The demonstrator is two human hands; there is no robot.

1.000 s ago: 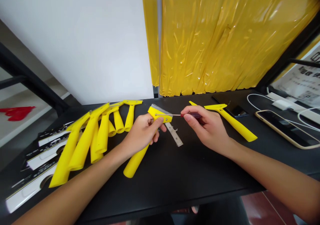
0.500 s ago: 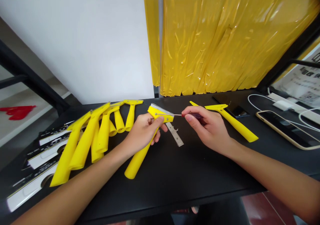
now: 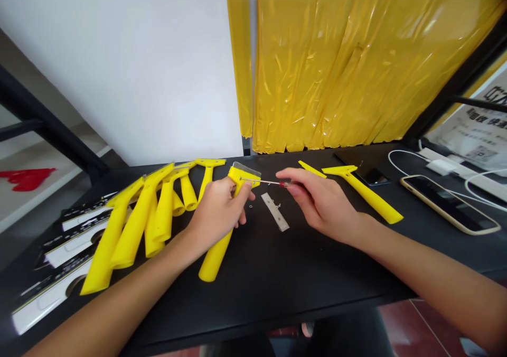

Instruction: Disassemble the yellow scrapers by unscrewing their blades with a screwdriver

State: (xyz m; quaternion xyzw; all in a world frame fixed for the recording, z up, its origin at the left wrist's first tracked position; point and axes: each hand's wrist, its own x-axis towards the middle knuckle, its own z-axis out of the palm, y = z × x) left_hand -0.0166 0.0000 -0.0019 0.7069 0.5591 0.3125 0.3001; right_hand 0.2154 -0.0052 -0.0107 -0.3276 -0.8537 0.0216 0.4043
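Note:
My left hand (image 3: 222, 201) is closed around the neck of a yellow scraper (image 3: 216, 256), whose handle slants down toward me. A clear strip shows along the far edge of its head. In my right hand (image 3: 322, 198) is a screwdriver (image 3: 265, 181) with a dark red handle, mostly hidden by the fingers. Its thin shaft points left across the scraper head, with the tip near a screw there. Just right of the scraper lies a flat metal strip (image 3: 275, 212) with holes, with small screws or nuts around it.
Several yellow scrapers (image 3: 137, 219) lie at left beside white and black boxes (image 3: 55, 288). At right lie another yellow scraper (image 3: 372, 196), a small yellow bar (image 3: 312, 168), a phone (image 3: 449, 204), a dark phone (image 3: 372, 175) and a white power strip (image 3: 459, 169) with cables.
Both hands, the scraper and the screwdriver have shifted slightly left. More of the metal strip and the small parts around it now shows.

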